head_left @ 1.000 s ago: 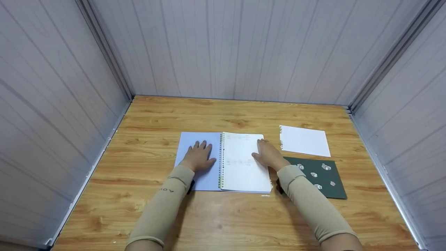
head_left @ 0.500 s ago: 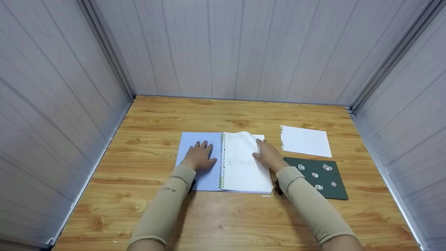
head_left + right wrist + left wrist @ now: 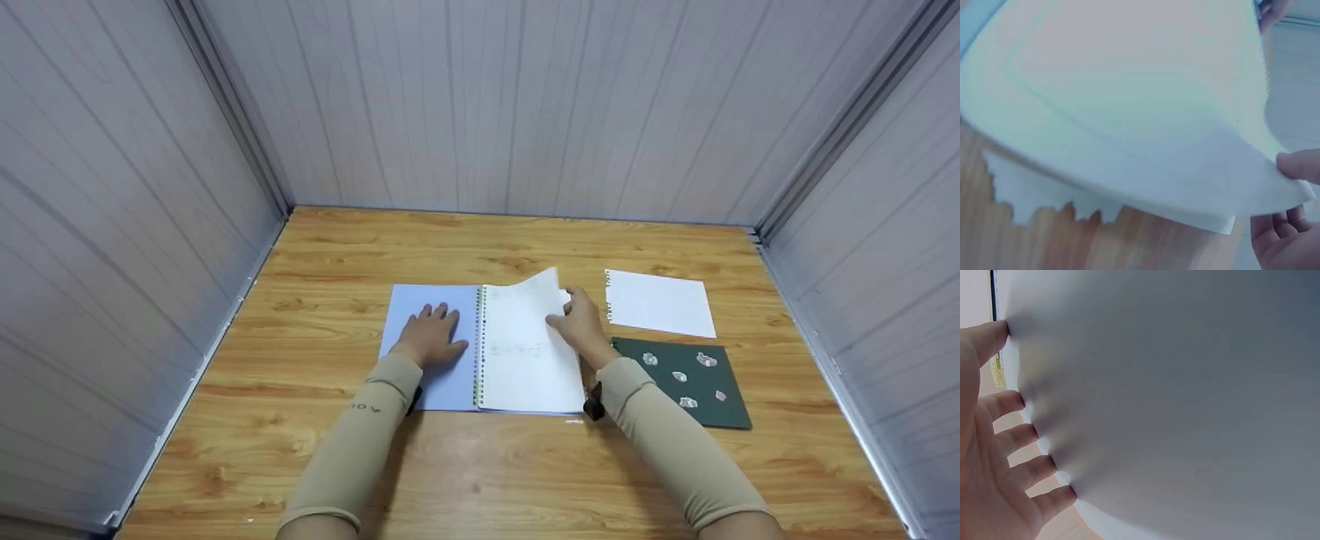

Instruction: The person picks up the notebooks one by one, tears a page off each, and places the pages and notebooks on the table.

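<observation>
A spiral notebook lies open on the table, its lavender left side flat. On the right is a white page with faint print, whose far outer corner is lifted and curves upward. My left hand rests on the lavender side with fingers spread; in the left wrist view the fingertips press that smooth surface. My right hand pinches the raised page near its corner, thumb on top and the other fingers underneath. Between the two sides runs the ring binding.
Right of the notebook lies a loose lined sheet with a torn-hole edge. Nearer, a dark green cover with several stickers lies partly behind my right sleeve. In the right wrist view, a ragged paper edge sticks out below the notebook. Panel walls enclose the table.
My right hand has drawn the page's far corner up off the sheets below, and it now stands raised and curved. My left hand has stayed on the lavender side.
</observation>
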Action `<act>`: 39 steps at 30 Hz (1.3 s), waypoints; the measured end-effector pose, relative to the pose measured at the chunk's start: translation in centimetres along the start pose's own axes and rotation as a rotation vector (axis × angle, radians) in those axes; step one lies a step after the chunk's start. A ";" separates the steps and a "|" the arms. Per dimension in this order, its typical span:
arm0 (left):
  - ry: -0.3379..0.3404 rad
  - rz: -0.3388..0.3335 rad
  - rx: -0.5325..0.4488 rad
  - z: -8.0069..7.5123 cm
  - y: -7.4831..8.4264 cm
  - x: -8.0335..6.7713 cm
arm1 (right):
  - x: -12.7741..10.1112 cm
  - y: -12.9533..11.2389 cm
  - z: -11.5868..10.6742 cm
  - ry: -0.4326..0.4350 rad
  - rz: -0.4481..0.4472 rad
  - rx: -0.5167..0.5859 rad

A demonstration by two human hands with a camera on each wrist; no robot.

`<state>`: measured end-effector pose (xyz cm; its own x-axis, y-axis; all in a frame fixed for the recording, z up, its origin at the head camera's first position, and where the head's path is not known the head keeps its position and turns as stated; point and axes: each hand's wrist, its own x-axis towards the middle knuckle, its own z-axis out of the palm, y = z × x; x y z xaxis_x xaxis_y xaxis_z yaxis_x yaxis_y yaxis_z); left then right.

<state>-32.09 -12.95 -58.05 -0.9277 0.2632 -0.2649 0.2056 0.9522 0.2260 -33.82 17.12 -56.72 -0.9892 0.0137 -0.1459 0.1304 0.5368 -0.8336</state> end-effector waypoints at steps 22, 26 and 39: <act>0.024 0.011 0.015 0.4 -0.2 0.3 | 0.0 0.3 -2.2 -0.011 0.196 0.210; 0.020 0.009 0.003 0.4 -0.2 0.3 | 0.1 -0.1 -2.3 -0.036 0.265 0.262; 0.022 0.007 -0.015 0.1 0.1 -0.2 | -0.7 1.0 -1.3 -0.127 0.227 -0.014</act>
<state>-31.82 -12.93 -58.05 -0.9330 0.2657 -0.2426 0.2071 0.9479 0.2420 -33.08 18.74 -56.78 -0.9182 0.0295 -0.3949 0.3463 0.5435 -0.7646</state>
